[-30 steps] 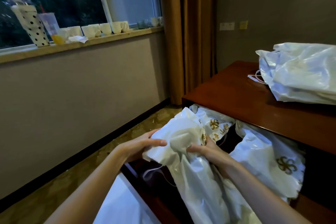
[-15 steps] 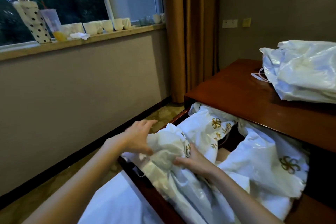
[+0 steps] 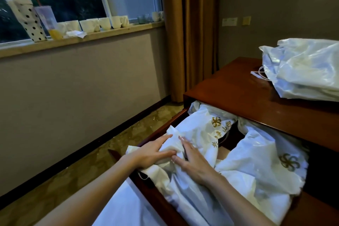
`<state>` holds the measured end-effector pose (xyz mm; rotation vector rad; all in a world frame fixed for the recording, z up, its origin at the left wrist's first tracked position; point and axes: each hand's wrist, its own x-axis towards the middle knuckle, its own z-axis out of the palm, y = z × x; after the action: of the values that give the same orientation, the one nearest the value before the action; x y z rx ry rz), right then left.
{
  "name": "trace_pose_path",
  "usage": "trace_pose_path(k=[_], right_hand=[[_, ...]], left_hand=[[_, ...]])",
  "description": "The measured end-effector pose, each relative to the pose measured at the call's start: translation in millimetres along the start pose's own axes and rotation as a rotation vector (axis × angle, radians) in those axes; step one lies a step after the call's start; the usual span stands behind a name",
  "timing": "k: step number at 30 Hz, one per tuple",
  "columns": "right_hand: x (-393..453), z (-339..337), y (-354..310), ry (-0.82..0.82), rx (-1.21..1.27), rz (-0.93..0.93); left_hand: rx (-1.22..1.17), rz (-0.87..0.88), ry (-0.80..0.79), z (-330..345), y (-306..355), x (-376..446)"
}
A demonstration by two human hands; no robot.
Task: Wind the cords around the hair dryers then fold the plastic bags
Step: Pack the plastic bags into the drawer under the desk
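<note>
An open wooden drawer point(image 3: 161, 128) holds several crumpled white plastic bags with gold logos. My left hand point(image 3: 152, 154) and my right hand point(image 3: 192, 159) press side by side on a bunched white bag point(image 3: 174, 143) at the drawer's near left, fingers mostly straight and pointing away from me. A second logo bag point(image 3: 266, 167) lies at the drawer's right, and another point(image 3: 211, 124) lies behind my hands. On the desk top sits a stack of white bags point(image 3: 302, 68). No hair dryer is visible.
The dark wooden desk top point(image 3: 238, 93) runs to the right above the drawer. White cloth point(image 3: 124, 207) lies in front of me. A windowsill point(image 3: 82, 36) at left carries cups and a spotted bag. Brown curtains point(image 3: 190, 33) hang behind the desk.
The bunched bag was held up above the drawer. It has come down into the drawer, and both hands have flattened onto it.
</note>
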<state>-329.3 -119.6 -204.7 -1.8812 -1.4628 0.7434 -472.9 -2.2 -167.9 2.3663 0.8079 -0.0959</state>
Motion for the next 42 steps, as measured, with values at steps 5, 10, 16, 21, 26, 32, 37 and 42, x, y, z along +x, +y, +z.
trace_pose_path(k=[5,10,16,21,26,32,37,42], right_hand=[[10.0,-9.0,-2.4,-0.084,-0.310,0.026],[9.6,7.0,0.8,0.134,-0.306,-0.022],[-52.5,-2.7,12.4,0.126,-0.357,-0.064],[-74.5,12.3,24.8,0.113,-0.357,-0.036],[-67.3,22.2,38.4,0.239,-0.347,-0.109],[-71.7,13.8,31.7,0.219,-0.407,-0.145],[-74.3,8.9,28.4,0.146,-0.497,-0.085],[-68.4,8.9,33.3,0.126,-0.541,-0.062]], left_hand=[[0.075,0.110,0.081,-3.3,5.1,12.8],[0.185,0.076,0.079,8.5,6.1,23.3],[0.179,0.010,0.051,3.9,5.6,32.3],[0.154,0.029,0.051,3.3,18.1,33.9],[0.181,0.037,0.106,4.2,17.9,24.5],[0.237,0.031,0.117,10.5,0.6,6.2],[0.094,0.019,0.125,8.3,5.6,5.4],[0.137,-0.048,0.079,-0.7,8.1,0.8]])
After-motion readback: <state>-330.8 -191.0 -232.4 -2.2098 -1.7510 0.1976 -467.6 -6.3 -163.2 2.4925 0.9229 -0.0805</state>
